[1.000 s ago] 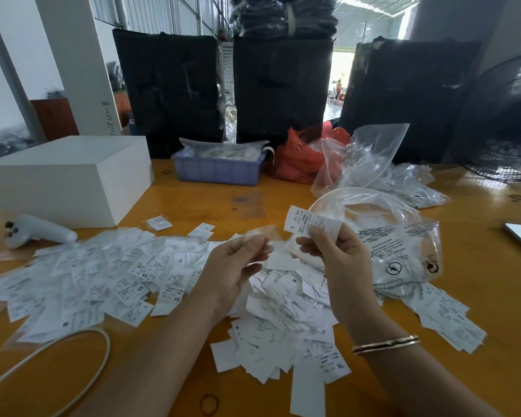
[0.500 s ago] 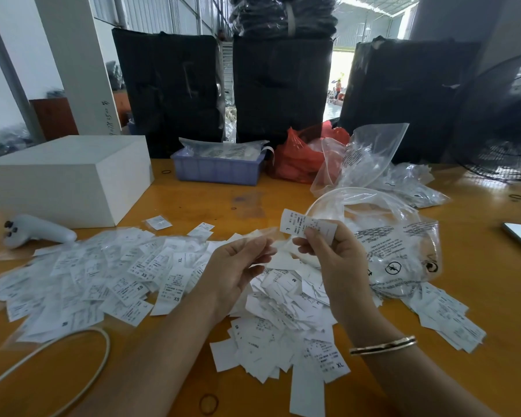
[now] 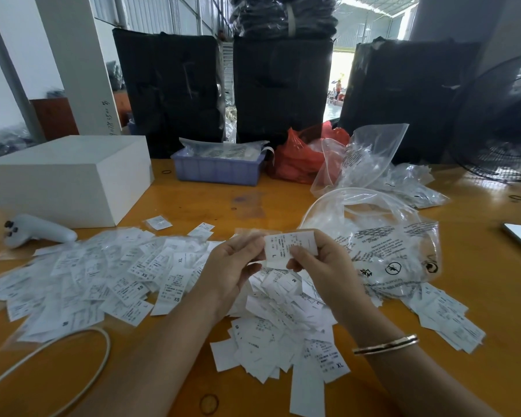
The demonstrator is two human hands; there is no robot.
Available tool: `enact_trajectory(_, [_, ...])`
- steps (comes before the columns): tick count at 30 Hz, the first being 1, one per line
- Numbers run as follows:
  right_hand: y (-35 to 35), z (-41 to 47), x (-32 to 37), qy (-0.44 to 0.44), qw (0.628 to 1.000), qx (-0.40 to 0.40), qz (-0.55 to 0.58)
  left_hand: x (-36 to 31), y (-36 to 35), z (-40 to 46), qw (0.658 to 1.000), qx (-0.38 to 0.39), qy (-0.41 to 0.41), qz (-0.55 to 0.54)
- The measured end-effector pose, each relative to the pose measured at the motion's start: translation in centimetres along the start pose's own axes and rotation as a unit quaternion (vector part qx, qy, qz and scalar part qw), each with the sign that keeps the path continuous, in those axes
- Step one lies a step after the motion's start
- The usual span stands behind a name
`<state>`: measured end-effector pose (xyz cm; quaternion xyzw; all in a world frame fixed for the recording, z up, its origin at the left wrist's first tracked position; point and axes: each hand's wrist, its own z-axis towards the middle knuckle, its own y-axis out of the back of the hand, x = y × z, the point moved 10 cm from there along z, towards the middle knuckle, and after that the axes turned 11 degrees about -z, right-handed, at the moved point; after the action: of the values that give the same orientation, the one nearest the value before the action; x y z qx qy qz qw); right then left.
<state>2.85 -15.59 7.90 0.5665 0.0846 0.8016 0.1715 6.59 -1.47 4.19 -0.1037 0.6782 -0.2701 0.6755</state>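
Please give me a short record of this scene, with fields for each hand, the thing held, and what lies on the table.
left hand: pinches a small clear sleeve beside the label
right hand: pinches a white label marked L
below hands: pile of loose labels
left of hands: spread of labels
right of hands: large clear bag, printed
far side: white box, blue tray, red bag
surface: orange table
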Motion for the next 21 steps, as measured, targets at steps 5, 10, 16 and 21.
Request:
enact_trajectory(5, [-1.3, -0.1, -0.2, 0.003, 0.998, 0.035, -0.050, 0.6, -0.3, 0.0, 0.997, 0.021, 0.012, 0.076])
enact_trajectory(10, [0.5, 0.1, -0.4, -0.001, 0.998, -0.053, -0.030, 0.4, 0.3, 0.1, 1.000, -0.011, 0.007, 0.027])
enact_trajectory(16, [-0.2, -0.1, -0.9, -0.019, 0.999, -0.033, 0.000, 0.0, 0.5, 0.0, 0.998, -0.023, -0.009, 0.063])
enact_trajectory(21, [0.0, 0.0, -1.2, -0.029, 0.999, -0.040, 0.020, -0.7, 0.8, -0.1, 0.987, -0.028, -0.028, 0.154])
